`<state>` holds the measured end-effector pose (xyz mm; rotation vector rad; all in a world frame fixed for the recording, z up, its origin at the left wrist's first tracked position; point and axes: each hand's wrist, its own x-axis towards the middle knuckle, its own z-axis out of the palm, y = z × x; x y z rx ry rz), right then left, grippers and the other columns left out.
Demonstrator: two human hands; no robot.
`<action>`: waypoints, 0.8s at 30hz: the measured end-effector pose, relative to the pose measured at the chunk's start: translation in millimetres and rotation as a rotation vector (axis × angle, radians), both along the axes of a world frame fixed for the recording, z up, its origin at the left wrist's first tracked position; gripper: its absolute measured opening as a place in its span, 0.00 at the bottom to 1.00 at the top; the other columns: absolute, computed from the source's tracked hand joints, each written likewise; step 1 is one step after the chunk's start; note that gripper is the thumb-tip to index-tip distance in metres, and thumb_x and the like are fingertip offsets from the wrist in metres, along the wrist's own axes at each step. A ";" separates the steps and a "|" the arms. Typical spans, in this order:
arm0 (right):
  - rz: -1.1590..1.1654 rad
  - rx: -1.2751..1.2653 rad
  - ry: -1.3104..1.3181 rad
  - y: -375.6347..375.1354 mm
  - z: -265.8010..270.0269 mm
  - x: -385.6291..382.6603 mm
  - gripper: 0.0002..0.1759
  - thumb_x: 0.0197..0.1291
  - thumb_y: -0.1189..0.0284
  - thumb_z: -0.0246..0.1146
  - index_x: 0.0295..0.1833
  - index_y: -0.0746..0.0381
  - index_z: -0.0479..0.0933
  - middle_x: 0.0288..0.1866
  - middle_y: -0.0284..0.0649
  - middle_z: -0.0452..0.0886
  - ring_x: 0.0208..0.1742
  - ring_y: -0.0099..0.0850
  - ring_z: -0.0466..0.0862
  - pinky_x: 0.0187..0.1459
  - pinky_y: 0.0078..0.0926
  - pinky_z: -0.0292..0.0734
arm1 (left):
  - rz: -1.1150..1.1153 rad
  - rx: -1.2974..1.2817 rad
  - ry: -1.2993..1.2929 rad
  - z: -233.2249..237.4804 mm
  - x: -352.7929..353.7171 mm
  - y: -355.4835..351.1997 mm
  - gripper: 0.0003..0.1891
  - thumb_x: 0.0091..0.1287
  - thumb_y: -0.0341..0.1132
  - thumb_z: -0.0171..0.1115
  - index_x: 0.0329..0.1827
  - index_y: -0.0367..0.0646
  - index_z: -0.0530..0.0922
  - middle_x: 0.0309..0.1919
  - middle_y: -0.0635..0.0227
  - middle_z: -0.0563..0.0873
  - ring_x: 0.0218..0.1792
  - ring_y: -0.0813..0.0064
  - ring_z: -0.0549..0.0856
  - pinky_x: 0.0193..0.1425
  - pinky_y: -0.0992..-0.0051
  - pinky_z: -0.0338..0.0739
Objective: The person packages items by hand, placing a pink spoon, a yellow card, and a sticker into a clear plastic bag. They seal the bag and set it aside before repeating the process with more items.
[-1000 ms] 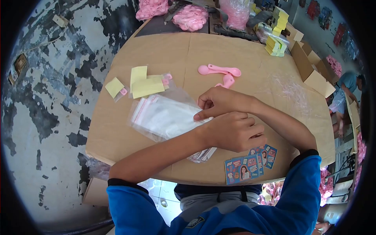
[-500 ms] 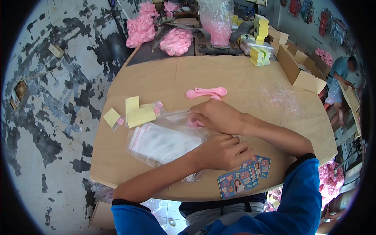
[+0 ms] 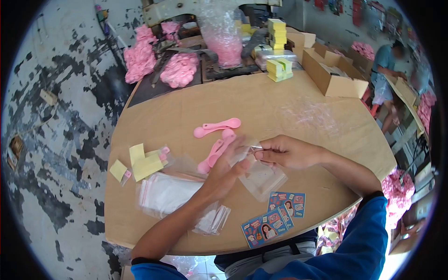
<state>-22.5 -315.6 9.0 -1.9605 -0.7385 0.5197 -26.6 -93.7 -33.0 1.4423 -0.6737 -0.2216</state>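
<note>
Between my two hands is a clear plastic bag [image 3: 263, 179], hanging over the table's middle. My left hand [image 3: 227, 170] is at its left edge, partly blurred, with pink spoons [image 3: 215, 151] just behind the fingers. My right hand [image 3: 291, 151] pinches the bag's upper right edge. Beyond them lie more pink spoons [image 3: 224, 126]. A stack of clear bags [image 3: 170, 193] rests beside my left forearm. Blue printed cards [image 3: 268, 226] lie near the front edge, below the bag.
Yellow cards with small pink pieces [image 3: 147, 163] lie at the left. Plastic scraps [image 3: 312, 116] lie at the right. At the back are pink bundles [image 3: 179, 70], yellow stacks [image 3: 279, 70] and an open carton [image 3: 333, 74]. Another person [image 3: 385, 70] sits at the far right.
The view has shifted. My hands have come up around a clear bag, which now hangs between them, and my right hand has moved right. More of the pink spoons and the blue cards shows.
</note>
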 end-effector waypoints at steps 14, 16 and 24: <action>0.017 -0.168 -0.199 0.2 -3.2 -7.0 0.19 0.71 0.58 0.56 0.43 0.66 0.76 0.27 0.43 0.77 0.29 0.33 0.77 0.34 0.35 0.73 | 0.040 0.032 0.195 -3.6 5.5 -1.8 0.21 0.79 0.42 0.45 0.63 0.32 0.71 0.55 0.52 0.82 0.54 0.64 0.84 0.60 0.65 0.78; 0.090 -0.297 -0.289 -10.5 0.3 -11.3 0.21 0.69 0.54 0.57 0.45 0.64 0.76 0.32 0.44 0.79 0.34 0.37 0.80 0.39 0.37 0.75 | 0.007 -0.012 0.258 -2.2 9.2 0.1 0.20 0.79 0.41 0.46 0.63 0.33 0.71 0.55 0.52 0.82 0.55 0.64 0.83 0.61 0.65 0.78; 0.341 -0.680 -0.496 -12.1 -4.7 -44.0 0.31 0.57 0.49 0.67 0.51 0.66 0.73 0.45 0.50 0.79 0.50 0.48 0.82 0.49 0.43 0.78 | 0.116 -0.113 0.466 15.2 3.1 -5.0 0.19 0.79 0.39 0.46 0.65 0.35 0.67 0.55 0.52 0.81 0.54 0.63 0.83 0.59 0.65 0.80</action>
